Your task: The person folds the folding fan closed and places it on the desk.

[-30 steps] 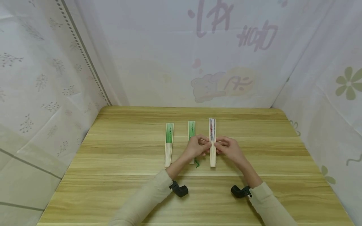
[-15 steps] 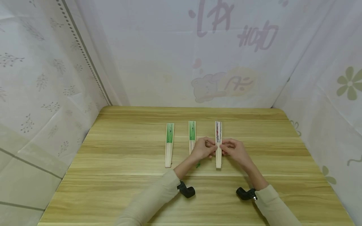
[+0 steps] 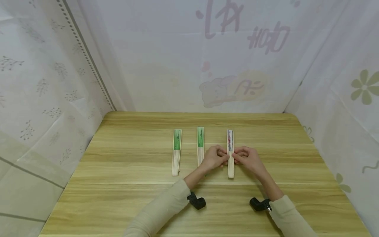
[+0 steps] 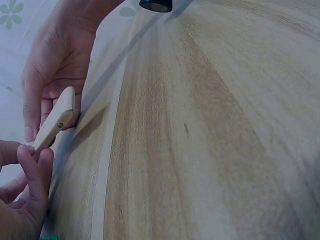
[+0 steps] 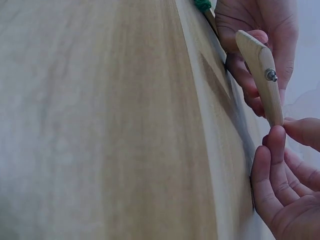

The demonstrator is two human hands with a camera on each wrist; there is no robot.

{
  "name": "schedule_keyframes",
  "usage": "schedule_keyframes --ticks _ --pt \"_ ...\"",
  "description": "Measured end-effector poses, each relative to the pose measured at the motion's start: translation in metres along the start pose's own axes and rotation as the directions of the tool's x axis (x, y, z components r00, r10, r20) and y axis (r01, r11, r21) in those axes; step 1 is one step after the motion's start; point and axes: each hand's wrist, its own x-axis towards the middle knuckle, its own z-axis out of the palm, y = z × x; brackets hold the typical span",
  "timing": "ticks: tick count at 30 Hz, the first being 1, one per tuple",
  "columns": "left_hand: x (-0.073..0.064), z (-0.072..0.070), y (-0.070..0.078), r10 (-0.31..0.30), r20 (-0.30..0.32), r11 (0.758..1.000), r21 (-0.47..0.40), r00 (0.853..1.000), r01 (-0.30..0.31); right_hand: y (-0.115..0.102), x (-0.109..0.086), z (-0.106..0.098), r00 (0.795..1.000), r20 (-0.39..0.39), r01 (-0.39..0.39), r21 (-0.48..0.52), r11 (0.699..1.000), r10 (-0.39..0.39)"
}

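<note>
Between my two hands is a folded hand fan (image 3: 230, 140), its pale wooden ribs toward me and its white leaf printed in red and dark tones. My left hand (image 3: 214, 157) pinches the left edge near the middle between thumb and fingers. On the opposite edge, my right hand (image 3: 249, 161) pinches it the same way. Both wrist views show the fan's rivet end (image 4: 61, 117) raised over the wood, with a shadow below. To the left lie two folded green fans, one far left (image 3: 176, 151) and one nearer (image 3: 200, 141), its lower end hidden behind my left hand.
The wooden table (image 3: 118, 197) reaches back to a pale printed cloth wall (image 3: 165, 65), with cloth on both sides too. A green tassel (image 5: 202, 5) shows beside my left hand in the right wrist view. Black cameras (image 3: 196, 200) sit at my wrists.
Both hands have carried the white fan to the right and slightly toward me, away from the green fans. The two green fans have stayed in place.
</note>
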Motion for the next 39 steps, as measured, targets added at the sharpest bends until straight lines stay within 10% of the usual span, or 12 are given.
schedule_keyframes --ticks 11,39 --pt "0.000 0.001 -0.001 0.018 0.009 0.999 -0.046 1.000 -0.017 0.007 -0.001 -0.006 0.998 0.064 0.005 0.021 1.000 -0.006" --pt "0.003 0.010 0.004 0.039 -0.042 0.982 0.186 0.998 -0.030 0.000 0.003 -0.008 0.989 0.140 -0.034 -0.059 0.998 0.042"
